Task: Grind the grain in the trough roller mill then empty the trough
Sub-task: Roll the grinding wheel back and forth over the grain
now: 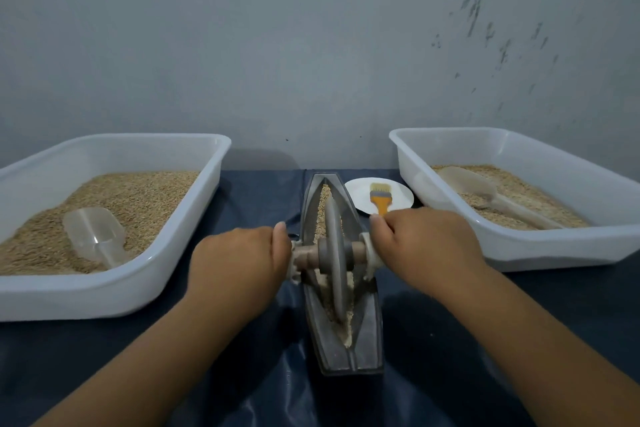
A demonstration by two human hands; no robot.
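A narrow grey metal trough [367, 354] lies lengthwise in front of me on a dark blue cloth. A grey roller wheel [335, 253] stands upright in its groove on a wooden axle. Grain [323, 199] fills the far half of the groove, and paler crushed grain [348, 333] lies near the wheel and toward the near end. My left hand [242, 260] grips the axle's left handle. My right hand [419, 243] grips the right handle. The wheel sits at about the trough's middle.
A white tub [194, 253] on the left holds whole grain and a clear scoop [95, 236]. Another white tub [519, 250] on the right holds grain and a second scoop [481, 192]. Behind the trough, a white plate [360, 194] carries an orange-handled brush [380, 199]. A grey wall stands close behind.
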